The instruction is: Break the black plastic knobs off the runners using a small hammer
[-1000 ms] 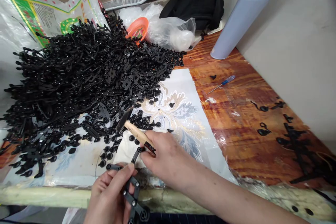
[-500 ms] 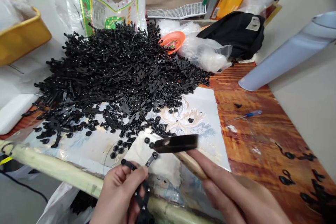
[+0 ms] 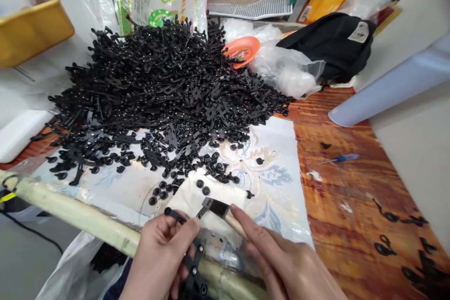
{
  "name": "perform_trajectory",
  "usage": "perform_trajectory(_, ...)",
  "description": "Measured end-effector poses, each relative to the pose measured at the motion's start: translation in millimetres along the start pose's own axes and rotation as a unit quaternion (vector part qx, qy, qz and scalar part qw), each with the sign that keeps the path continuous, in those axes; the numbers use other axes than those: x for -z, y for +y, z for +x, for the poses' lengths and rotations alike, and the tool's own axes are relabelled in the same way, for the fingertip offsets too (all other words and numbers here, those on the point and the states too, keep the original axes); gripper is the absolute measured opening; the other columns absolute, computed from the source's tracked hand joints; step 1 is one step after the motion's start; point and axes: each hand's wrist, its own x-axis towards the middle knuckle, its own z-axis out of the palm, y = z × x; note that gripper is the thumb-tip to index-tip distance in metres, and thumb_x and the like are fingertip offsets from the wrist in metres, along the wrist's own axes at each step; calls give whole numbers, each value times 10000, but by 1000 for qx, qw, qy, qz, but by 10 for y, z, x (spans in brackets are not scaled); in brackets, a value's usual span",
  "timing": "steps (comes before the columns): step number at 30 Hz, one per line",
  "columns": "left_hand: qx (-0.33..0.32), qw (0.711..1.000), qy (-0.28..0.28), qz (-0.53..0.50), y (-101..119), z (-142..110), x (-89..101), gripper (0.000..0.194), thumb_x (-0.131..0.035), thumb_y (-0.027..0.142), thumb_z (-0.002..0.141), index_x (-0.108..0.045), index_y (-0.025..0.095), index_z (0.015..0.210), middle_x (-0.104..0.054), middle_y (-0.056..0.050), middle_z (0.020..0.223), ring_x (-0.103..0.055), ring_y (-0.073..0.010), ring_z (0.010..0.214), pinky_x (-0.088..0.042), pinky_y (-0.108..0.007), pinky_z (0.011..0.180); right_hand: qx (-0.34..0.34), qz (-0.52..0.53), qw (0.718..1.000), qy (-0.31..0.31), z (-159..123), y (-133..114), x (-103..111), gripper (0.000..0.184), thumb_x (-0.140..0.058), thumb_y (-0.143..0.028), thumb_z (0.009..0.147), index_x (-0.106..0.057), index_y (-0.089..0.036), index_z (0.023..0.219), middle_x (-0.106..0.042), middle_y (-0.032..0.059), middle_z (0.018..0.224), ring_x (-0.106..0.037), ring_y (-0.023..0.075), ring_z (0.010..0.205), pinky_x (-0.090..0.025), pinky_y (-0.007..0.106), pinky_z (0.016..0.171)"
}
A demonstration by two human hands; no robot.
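My left hand point(image 3: 165, 248) pinches a black jointed linkage point(image 3: 194, 269) with silver rivets between thumb and fingers. Two of its arms stick out past the fingertips over a white cloth pad point(image 3: 225, 194); the rest hangs below the hand. In my right hand point(image 3: 281, 253) is a hammer point(image 3: 217, 207) with a wooden handle, gripped with the forefinger stretched along it. The hammer's dark head rests on or just over the end of the linkage's right arm and hides that tip. Round black caps point(image 3: 206, 191) lie on the pad and beside it.
A big heap of black linkage parts point(image 3: 168, 89) covers the table's back left. An orange plate point(image 3: 242, 50) sits at its right edge. A blue-handled screwdriver point(image 3: 346, 157) lies on the wooden tabletop point(image 3: 316, 201). A pale grey tube point(image 3: 386, 86) leans in from the right.
The hammer head has come down onto or close to the linkage arm's end, which showed before. My right hand has moved down and left. The whole view has shifted slightly.
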Motion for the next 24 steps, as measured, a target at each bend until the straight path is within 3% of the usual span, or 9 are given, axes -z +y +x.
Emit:
perform_trajectory(2,2,1000,1,8,9,-3,2,368,-750,407,639,-511,173,484,-546,27,401,-325,-23,213,-179,-109,227,-6,0,1000,-17,1,2,-19,548,-392,-153,951,-372,-256,1490,-766,66,932,-739,192,657,-601,245,563)
perform_trajectory(6,-1,1000,-7,23,3,5,12,378,-732,423,662,-503,179,486,-547,22,423,-308,-22,221,-165,-121,237,-2,29,999,33,-39,5,-48,554,-388,-170,973,-306,-276,1510,-742,81,1079,-749,176,758,-600,218,619)
perform_trajectory(10,-10,998,-15,54,-10,36,47,400,-700,462,702,-477,192,507,-493,47,422,-274,-25,260,-146,-140,275,-34,32,998,-43,-45,5,-57,499,-383,-189,977,-396,-249,1473,-765,77,989,-749,189,725,-604,241,606)
perform_trajectory(13,-50,992,-49,103,-36,86,133,430,-656,499,751,-464,199,510,-354,93,400,-240,-45,338,-142,-164,336,-88,89,992,-25,34,23,14,432,-372,-274,998,-487,-272,1415,-747,77,1064,-730,209,888,-595,282,729)
perform_trajectory(15,-89,984,-80,133,-49,121,217,447,-611,530,782,-466,198,520,-340,91,438,-272,-70,408,-210,-185,395,-142,142,980,1,110,39,77,422,-378,-369,1004,-532,-253,1379,-747,60,853,-718,204,766,-586,275,660)
perform_trajectory(18,-133,969,-106,182,-25,160,337,418,-551,550,812,-486,207,583,-442,50,558,-424,-130,547,-345,-228,527,-197,194,961,0,201,55,127,467,-370,-458,997,-557,-218,1351,-583,-19,560,-584,152,495,-489,223,470)
perform_trajectory(21,-188,940,-122,258,69,193,385,346,-534,502,818,-492,226,614,-508,20,649,-518,-192,680,-397,-280,658,-201,182,962,-21,222,72,80,483,-358,-483,993,-562,-221,1344,-610,-11,614,-557,145,498,-455,222,461)
perform_trajectory(24,-184,914,-188,309,204,252,342,352,-469,495,836,-456,238,595,-454,31,598,-482,-193,629,-375,-293,624,-194,178,964,-36,195,90,-41,463,-342,-457,998,-559,-244,1347,-712,24,791,-641,176,612,-521,261,559)
